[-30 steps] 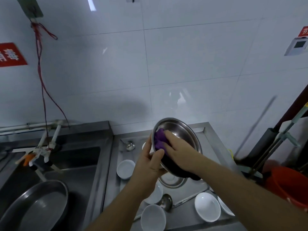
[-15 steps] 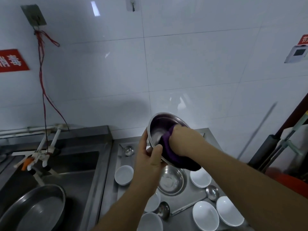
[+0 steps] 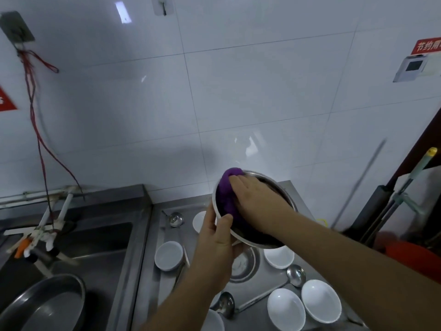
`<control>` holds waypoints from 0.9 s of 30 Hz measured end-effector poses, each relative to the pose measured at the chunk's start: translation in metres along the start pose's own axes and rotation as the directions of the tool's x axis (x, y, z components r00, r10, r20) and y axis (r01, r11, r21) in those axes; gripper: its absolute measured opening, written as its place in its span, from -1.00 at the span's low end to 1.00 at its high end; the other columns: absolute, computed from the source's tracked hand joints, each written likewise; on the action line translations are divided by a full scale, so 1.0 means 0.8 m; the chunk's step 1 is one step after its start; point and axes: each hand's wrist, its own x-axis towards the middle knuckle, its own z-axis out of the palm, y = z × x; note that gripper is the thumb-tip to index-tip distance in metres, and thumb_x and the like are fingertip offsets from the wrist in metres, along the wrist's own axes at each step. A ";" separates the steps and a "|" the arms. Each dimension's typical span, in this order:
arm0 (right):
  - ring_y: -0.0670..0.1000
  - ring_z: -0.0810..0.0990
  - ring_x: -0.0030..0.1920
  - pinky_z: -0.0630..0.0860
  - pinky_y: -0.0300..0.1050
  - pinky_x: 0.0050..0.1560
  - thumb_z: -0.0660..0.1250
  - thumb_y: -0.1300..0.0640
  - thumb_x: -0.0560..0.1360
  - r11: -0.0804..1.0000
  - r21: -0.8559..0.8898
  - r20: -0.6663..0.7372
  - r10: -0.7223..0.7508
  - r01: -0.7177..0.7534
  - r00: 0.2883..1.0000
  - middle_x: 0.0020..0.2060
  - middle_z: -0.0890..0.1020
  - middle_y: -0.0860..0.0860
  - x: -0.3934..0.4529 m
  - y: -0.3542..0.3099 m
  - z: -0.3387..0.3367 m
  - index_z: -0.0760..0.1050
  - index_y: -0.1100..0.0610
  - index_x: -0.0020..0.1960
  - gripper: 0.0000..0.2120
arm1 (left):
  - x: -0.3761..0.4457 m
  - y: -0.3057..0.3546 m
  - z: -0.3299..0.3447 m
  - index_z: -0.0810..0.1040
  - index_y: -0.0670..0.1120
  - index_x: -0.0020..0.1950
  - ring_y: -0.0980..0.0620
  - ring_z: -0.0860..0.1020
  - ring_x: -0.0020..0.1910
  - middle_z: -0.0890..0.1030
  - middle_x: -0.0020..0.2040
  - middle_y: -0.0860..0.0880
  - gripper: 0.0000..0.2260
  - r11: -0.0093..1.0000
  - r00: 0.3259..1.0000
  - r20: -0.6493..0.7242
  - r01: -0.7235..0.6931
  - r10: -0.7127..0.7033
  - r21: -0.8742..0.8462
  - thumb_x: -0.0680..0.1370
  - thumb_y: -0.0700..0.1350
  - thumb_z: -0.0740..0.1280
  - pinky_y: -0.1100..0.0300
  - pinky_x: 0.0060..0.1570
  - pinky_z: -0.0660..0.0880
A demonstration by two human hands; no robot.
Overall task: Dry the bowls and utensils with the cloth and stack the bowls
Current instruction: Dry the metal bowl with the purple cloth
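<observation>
Steel bowl (image 3: 285, 199) is up in the air over the counter (image 3: 257, 290), tilted toward me, and my left hand (image 3: 216, 244) grips its near rim with the thumb hooked over the edge. My right hand (image 3: 256, 201) has flat fingers pressing the purple cloth (image 3: 226, 194) against the inside wall. White bowls (image 3: 321, 301), ladles (image 3: 296, 274) and another steel bowl sit on the counter below.
</observation>
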 end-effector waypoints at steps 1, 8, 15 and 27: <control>0.09 0.55 0.00 0.57 0.03 0.06 0.29 0.18 0.58 0.992 -0.109 -0.006 -0.060 0.059 0.998 0.03 0.61 0.06 0.001 0.009 -0.003 0.46 0.20 0.25 -0.74 | 0.001 0.001 0.003 0.51 0.22 0.46 -0.11 0.71 0.19 0.72 0.24 -0.05 -0.55 1.000 1.000 0.001 -0.006 0.006 0.002 0.56 -0.02 0.34 -0.06 -0.01 0.70; 0.18 0.55 0.06 0.56 0.05 0.13 0.25 0.25 0.54 0.953 -0.288 -0.191 0.040 -0.095 0.981 0.10 0.57 0.19 -0.001 0.032 -0.017 0.48 0.26 0.28 -0.68 | 0.011 0.012 0.020 0.41 0.22 0.54 -0.23 0.70 0.19 0.71 0.22 -0.13 -0.51 0.989 0.994 0.058 -0.097 0.091 0.115 0.69 -0.22 0.27 -0.18 0.09 0.69; 0.15 0.53 0.12 0.53 0.08 0.10 0.29 -0.08 0.65 0.913 0.008 0.020 0.408 -0.409 0.913 0.16 0.55 0.12 0.007 0.055 -0.021 0.43 0.19 0.27 -0.63 | 0.015 0.014 0.016 0.48 0.21 0.49 -0.29 0.70 0.13 0.69 0.16 -0.26 -0.50 0.985 0.991 0.028 -0.135 0.133 0.103 0.59 -0.18 0.32 -0.15 0.02 0.69; -0.20 0.52 -0.23 0.33 -0.28 -0.30 0.40 -0.17 0.54 0.541 0.496 0.024 0.773 -0.679 0.634 -0.22 0.57 -0.19 -0.019 0.049 -0.002 0.46 -0.01 0.05 -0.74 | 0.004 -0.003 0.012 0.40 0.34 0.52 -0.12 0.71 0.13 0.73 0.18 -0.09 -0.36 0.923 0.945 -0.013 -0.316 0.326 0.218 0.46 -0.04 0.39 -0.11 0.10 0.69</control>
